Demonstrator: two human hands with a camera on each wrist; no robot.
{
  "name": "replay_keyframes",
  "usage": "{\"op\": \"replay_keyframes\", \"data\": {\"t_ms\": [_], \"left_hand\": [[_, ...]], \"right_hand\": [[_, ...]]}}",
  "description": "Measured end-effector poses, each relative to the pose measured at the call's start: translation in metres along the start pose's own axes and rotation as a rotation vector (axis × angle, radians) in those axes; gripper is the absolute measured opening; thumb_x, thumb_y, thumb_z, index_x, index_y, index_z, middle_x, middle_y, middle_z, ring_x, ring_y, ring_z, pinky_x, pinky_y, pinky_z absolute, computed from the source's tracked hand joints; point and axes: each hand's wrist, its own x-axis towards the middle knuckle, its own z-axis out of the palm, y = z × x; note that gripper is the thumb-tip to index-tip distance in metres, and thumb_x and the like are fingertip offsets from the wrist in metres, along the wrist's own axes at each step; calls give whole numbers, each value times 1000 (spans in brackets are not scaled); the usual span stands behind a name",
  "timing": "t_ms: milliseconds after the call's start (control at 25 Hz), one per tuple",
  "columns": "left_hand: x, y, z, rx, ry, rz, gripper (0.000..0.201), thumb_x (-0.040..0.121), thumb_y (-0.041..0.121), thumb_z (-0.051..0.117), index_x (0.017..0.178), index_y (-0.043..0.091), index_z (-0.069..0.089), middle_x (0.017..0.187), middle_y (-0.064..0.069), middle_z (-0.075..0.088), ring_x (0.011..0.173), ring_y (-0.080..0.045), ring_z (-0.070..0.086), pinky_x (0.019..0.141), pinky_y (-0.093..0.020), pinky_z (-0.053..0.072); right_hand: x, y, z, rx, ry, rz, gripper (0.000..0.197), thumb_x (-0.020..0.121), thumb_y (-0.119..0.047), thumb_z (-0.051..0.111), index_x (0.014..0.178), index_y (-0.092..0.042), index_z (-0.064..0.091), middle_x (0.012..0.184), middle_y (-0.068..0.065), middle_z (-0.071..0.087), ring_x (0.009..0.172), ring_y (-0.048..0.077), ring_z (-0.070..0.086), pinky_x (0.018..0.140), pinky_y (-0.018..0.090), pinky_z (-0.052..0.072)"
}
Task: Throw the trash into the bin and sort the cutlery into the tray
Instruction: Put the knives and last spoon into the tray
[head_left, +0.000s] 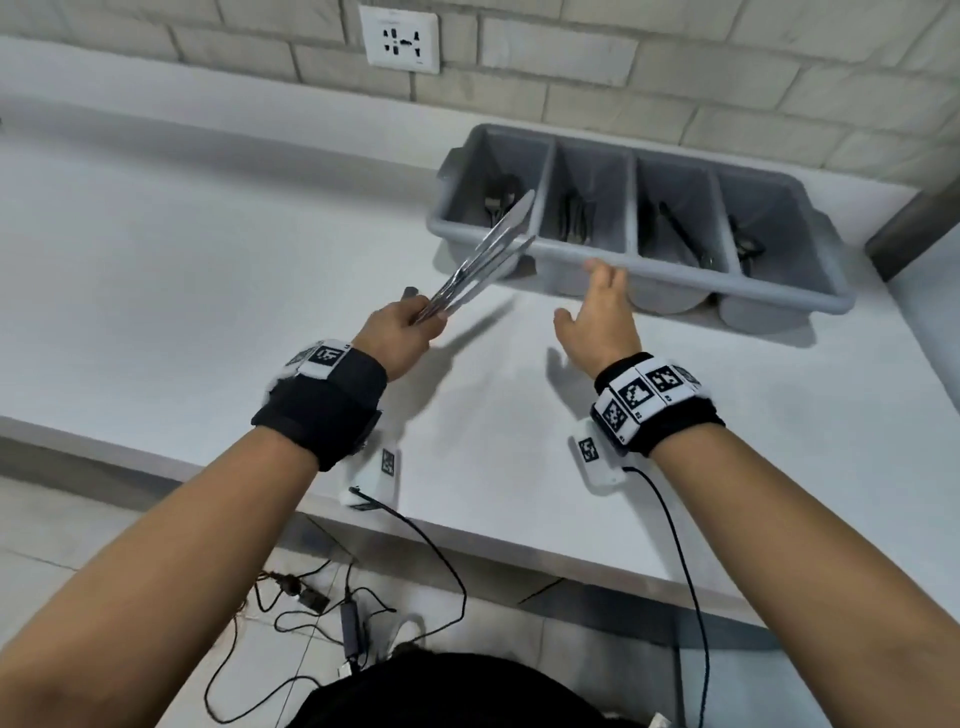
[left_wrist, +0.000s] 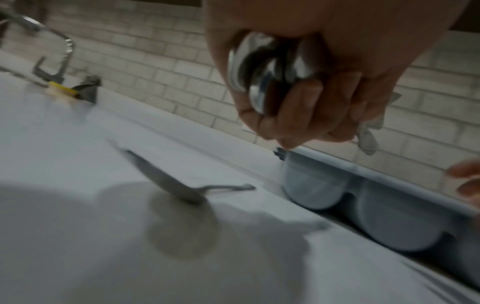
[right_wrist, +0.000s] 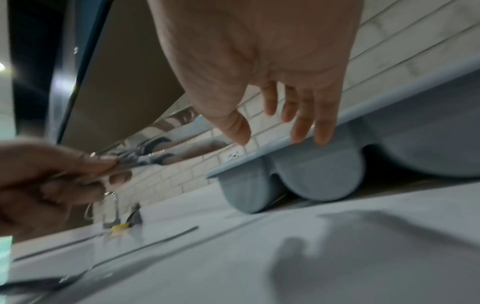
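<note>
White counter (head_left: 208, 270) – pale brick wall (head_left: 727, 78), socket (head_left: 399, 39) above.

**Inspector:** Trays on the counter?
**Me:** One grey tray (head_left: 727, 281), divided into four compartments. Each holds dark cutlery; I cannot count the pieces.
**Inspector:** Knives?
**Me:** One bundle of knives (head_left: 498, 244) in my left hand (head_left: 400, 338). At least two blades show, possibly three; they overlap.
**Inspector:** Hands?
**Me:** Two; my right hand (head_left: 597, 322) holds zero items.
**Inspector:** Wall fittings?
**Me:** One socket plate (head_left: 399, 39).
</note>
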Motion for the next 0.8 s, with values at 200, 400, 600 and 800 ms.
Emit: {"op": "replay_keyframes", "data": {"t_ms": [200, 400, 600, 800], "left_hand": [[6, -37, -68, -104, 19, -202, 22, 92, 32, 48, 74, 20, 51, 61, -1, 41, 45, -17, 29, 41, -16, 21], [14, -52, -108, -129, -18, -249, 17, 92, 33, 46, 85, 19, 53, 62, 0, 39, 47, -17, 27, 47, -19, 19], [24, -45, -121, -133, -54, -223, 16, 92, 33, 46, 86, 20, 54, 63, 1, 40, 48, -16, 28, 45, -18, 20], [45, -15, -101, -228, -92, -112, 17, 93, 30, 47, 79, 22, 53, 62, 0, 41, 43, -14, 28, 39, -14, 19]], "right_hand": [[12, -64, 98, -279, -507, -395, 37, 92, -12, 47, 126, -27, 51, 134, 4, 44, 121, 26, 48, 102, 39, 44], [31, -113, 147, -608, -613, -554, 47, 88, -6, 48, 124, -35, 51, 151, 3, 28, 137, 30, 27, 105, 45, 35], [40, -107, 133, -636, -586, -508, 19, 83, -9, 54, 95, -20, 65, 122, 2, 54, 120, 24, 44, 102, 43, 31], [28, -79, 68, -495, -517, -273, 18, 92, -21, 44, 106, -12, 52, 108, 13, 63, 88, 28, 54, 73, 35, 40]]}}
